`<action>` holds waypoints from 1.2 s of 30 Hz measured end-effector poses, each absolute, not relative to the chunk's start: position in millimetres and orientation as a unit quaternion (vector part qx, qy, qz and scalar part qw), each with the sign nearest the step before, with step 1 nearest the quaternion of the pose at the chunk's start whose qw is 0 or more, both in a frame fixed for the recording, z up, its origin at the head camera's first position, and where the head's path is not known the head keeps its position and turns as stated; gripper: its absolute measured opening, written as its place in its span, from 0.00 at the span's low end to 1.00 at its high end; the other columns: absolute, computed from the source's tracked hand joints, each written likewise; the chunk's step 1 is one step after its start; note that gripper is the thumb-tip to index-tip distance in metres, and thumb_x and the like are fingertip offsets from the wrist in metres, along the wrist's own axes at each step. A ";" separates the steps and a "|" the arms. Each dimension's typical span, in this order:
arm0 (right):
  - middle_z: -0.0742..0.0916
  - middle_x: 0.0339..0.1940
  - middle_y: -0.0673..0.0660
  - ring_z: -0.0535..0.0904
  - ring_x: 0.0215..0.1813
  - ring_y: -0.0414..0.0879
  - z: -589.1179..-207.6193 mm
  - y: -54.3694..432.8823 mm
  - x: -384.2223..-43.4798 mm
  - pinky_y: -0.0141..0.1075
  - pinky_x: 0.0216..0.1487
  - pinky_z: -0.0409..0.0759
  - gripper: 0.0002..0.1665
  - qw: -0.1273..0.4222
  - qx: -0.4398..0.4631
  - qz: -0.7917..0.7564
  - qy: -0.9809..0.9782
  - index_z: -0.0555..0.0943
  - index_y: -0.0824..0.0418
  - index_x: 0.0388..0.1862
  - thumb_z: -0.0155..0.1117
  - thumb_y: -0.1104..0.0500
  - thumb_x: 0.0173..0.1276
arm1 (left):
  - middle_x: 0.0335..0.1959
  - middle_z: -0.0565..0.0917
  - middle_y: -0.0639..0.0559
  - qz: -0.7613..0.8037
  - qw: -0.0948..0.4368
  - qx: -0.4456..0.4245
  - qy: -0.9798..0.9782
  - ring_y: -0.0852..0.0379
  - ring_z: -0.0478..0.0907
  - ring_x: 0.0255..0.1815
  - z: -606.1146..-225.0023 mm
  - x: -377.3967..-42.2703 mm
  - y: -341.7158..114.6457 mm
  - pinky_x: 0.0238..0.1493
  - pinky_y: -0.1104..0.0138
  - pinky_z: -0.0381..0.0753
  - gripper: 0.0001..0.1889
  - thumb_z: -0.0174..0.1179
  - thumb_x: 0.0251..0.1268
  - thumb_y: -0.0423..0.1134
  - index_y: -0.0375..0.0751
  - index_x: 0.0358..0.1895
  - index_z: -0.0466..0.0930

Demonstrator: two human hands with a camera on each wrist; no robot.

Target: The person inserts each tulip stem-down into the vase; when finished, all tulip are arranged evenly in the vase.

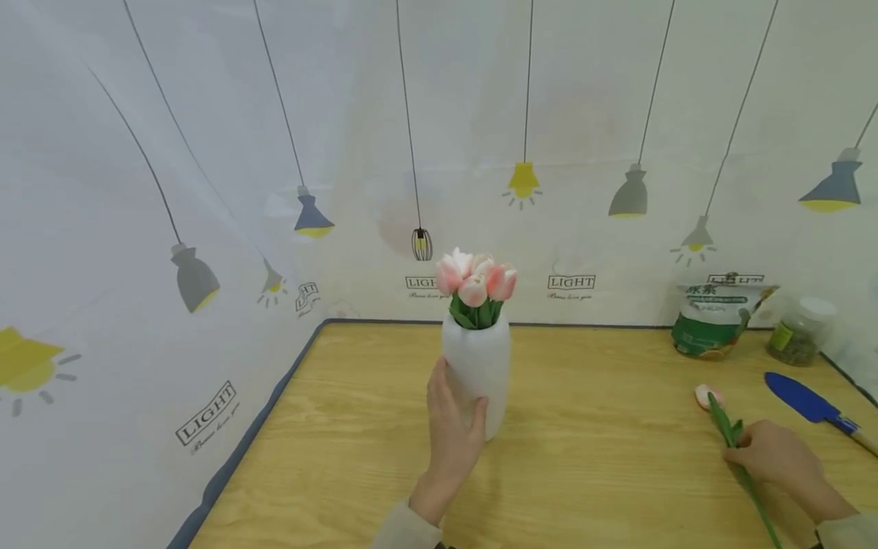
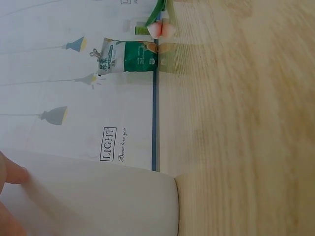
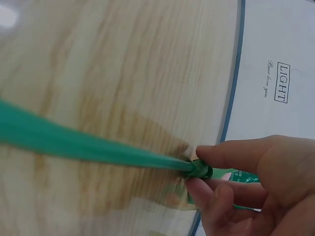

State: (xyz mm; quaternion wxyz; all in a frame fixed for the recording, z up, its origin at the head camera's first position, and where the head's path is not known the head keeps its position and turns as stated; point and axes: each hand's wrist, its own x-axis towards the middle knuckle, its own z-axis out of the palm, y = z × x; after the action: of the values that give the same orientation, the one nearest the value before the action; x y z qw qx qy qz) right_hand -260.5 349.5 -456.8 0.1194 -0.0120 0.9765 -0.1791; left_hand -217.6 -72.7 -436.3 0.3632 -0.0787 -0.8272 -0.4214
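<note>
A white vase (image 1: pixel 478 370) holding several pink-and-white tulips (image 1: pixel 473 286) stands upright on the wooden table. My left hand (image 1: pixel 453 427) grips its lower half, thumb on the near side and fingers round its left. In the left wrist view the vase (image 2: pixel 113 201) fills the lower left, with only fingertips showing beside it. Over at the right, my right hand (image 1: pixel 782 457) pinches a single tulip by its green stem (image 1: pixel 720 419), and the pink bloom (image 1: pixel 704 395) points away from me. The right wrist view shows thumb and fingertips closed round the stem (image 3: pixel 123 155) near its leaves.
A blue-bladed trowel (image 1: pixel 802 396) lies right of the single tulip. Behind stand a green-and-white bag (image 1: pixel 713 324) and a lidded jar (image 1: pixel 799 332). A lamp-printed wall sheet (image 1: pixel 583 252) borders the table (image 1: pixel 343 457) at the back and left.
</note>
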 end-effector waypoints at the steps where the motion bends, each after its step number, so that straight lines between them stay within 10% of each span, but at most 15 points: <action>1: 0.71 0.09 0.46 0.64 0.16 0.39 -456.9 348.6 -260.2 0.30 0.18 0.60 0.16 0.118 -0.011 -0.178 0.977 0.74 0.57 0.13 0.61 0.50 0.52 | 0.62 0.59 0.38 -0.421 0.364 -0.079 -0.827 0.41 0.59 0.63 -436.4 -217.4 -72.5 0.58 0.48 0.67 0.42 0.62 0.52 0.34 0.36 0.67 0.45; 8: 0.64 0.05 0.44 0.59 0.12 0.37 -454.4 348.9 -262.4 0.28 0.15 0.57 0.18 0.115 -0.004 -0.208 0.971 0.68 0.54 0.07 0.58 0.54 0.53 | 0.62 0.59 0.37 -0.418 0.370 -0.085 -0.825 0.41 0.59 0.62 -436.3 -218.4 -71.8 0.57 0.48 0.68 0.43 0.63 0.50 0.34 0.36 0.67 0.45; 13: 0.78 0.14 0.47 0.65 0.12 0.39 -446.6 337.8 -265.0 0.30 0.14 0.63 0.18 0.103 -0.008 -0.282 0.954 0.81 0.66 0.28 0.56 0.50 0.56 | 0.62 0.59 0.37 -0.415 0.372 -0.090 -0.825 0.41 0.60 0.62 -436.2 -219.8 -71.5 0.57 0.47 0.69 0.43 0.63 0.50 0.33 0.35 0.66 0.45; 19: 0.84 0.28 0.51 0.67 0.16 0.38 -429.3 317.4 -266.7 0.30 0.15 0.65 0.33 0.113 -0.006 -0.369 0.922 0.70 0.77 0.52 0.55 0.49 0.61 | 0.62 0.58 0.37 -0.421 0.364 -0.091 -0.826 0.41 0.59 0.62 -434.6 -218.7 -70.6 0.57 0.47 0.68 0.43 0.63 0.50 0.33 0.35 0.66 0.45; 36: 0.78 0.28 0.45 0.66 0.18 0.38 -394.4 267.9 -275.8 0.33 0.19 0.66 0.37 0.058 -0.046 -0.444 0.893 0.63 0.72 0.60 0.51 0.44 0.64 | 0.63 0.57 0.37 -0.411 0.364 -0.083 -0.832 0.41 0.58 0.63 -438.8 -218.0 -73.1 0.57 0.48 0.68 0.44 0.63 0.51 0.35 0.34 0.67 0.43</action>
State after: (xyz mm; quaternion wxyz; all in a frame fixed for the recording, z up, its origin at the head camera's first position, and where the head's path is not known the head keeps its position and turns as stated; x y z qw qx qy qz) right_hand -275.8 267.9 -394.4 0.0583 -0.0458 0.8929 -0.4440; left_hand -218.0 -73.1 -438.8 0.3642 -0.0829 -0.8318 -0.4107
